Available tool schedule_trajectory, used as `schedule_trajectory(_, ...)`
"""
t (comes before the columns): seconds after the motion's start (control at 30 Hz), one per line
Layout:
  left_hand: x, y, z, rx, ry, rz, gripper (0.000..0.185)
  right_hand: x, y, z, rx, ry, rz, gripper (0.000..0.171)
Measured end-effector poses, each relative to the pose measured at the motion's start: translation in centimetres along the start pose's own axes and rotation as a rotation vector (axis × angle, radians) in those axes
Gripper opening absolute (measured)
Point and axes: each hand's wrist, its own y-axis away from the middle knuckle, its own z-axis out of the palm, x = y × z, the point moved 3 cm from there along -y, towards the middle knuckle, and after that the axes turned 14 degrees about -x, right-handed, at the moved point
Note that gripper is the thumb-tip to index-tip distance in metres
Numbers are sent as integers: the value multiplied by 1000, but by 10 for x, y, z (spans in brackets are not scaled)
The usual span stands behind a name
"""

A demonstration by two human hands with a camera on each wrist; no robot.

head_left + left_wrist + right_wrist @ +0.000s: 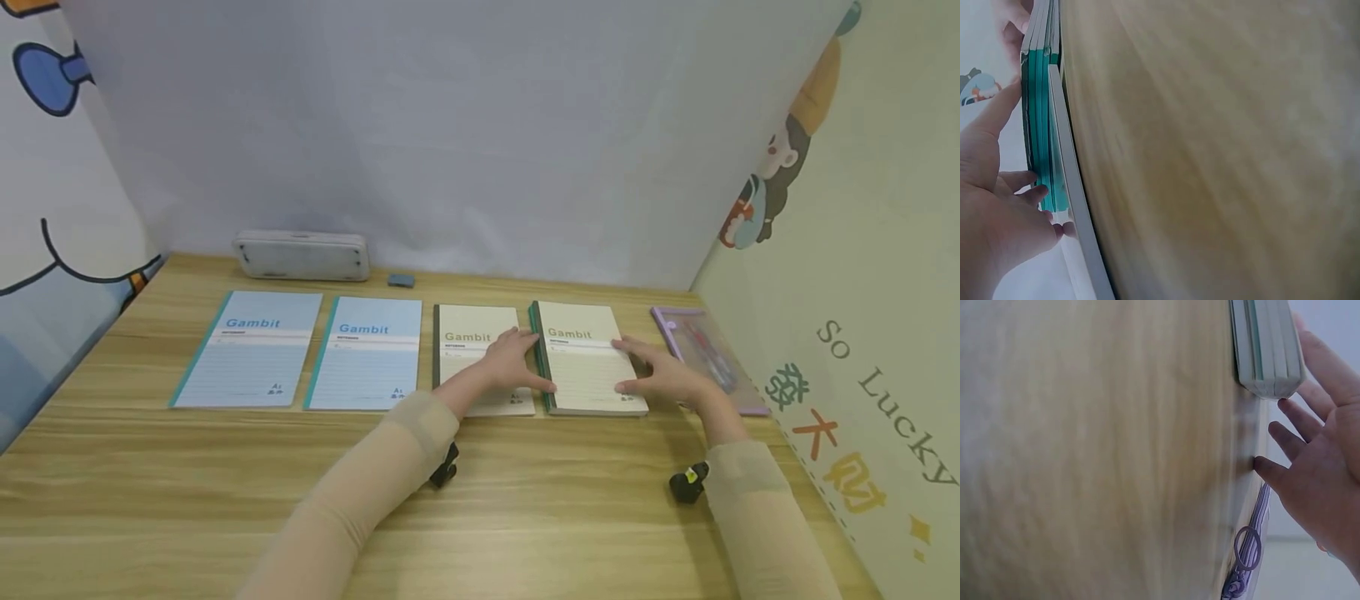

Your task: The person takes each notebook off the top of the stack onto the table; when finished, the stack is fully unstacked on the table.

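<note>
A stack of notebooks (588, 367) lies on the table with a cream Gambit cover on top. In the left wrist view, green spines (1041, 125) show below a dark one. My left hand (510, 360) touches the spine side, thumb and fingers spread, above a single cream notebook (480, 404) that it partly covers. On the opposite side, my right hand (663, 375) has its fingers at the stack's edge. From the right wrist view, some fingertips (1286, 407) meet the stack's lower corner while others reach down toward the table.
Two light blue Gambit notebooks (247, 358) (367, 358) lie side by side on the left. Behind them stand a whitish case (302, 257) and a small grey-blue block (401, 281). A purple-edged zip pouch (705, 354) with pens lies near the right wall.
</note>
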Motion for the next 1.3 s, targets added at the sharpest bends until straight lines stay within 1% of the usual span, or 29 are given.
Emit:
schedule_trajectory(0.1, 0, 1, 0, 17, 4, 21, 99, 0, 1, 0, 5, -40, -15, 80)
schedule_trajectory(0.23, 1, 1, -1, 38, 20, 67, 101, 2, 1, -1, 23, -108, -35, 77)
schedule_trajectory(0.33, 3, 3, -2, 42, 60, 98, 102, 3, 2, -2, 32, -138, -53, 75)
schedule_trajectory(0.43, 5, 5, -4, 43, 139, 135, 100, 4, 2, -3, 36, -171, -69, 75)
schedule_trajectory(0.57, 9, 6, -4, 43, 276, 191, 100, 3, 2, -3, 43, -206, -80, 77)
schedule_trajectory(0.73, 14, 7, -5, 36, 434, 221, 101, -3, 2, -4, 74, -245, -100, 79)
schedule_trajectory(0.9, 14, 10, -8, 41, 531, 215, 101, -17, 2, -9, 139, -241, -104, 80)
schedule_trajectory(0.97, 12, 11, -8, 50, 575, 208, 102, -22, 1, -11, 170, -207, -95, 80)
schedule_trajectory(1.07, 9, 13, -9, 71, 654, 211, 103, -30, 2, -14, 192, -187, -103, 81)
schedule_trajectory(1.17, 7, 17, -12, 100, 710, 234, 107, -36, 3, -15, 196, -188, -127, 80)
schedule_trajectory(1.3, 8, 22, -18, 120, 765, 293, 109, -41, 3, -15, 195, -197, -153, 79)
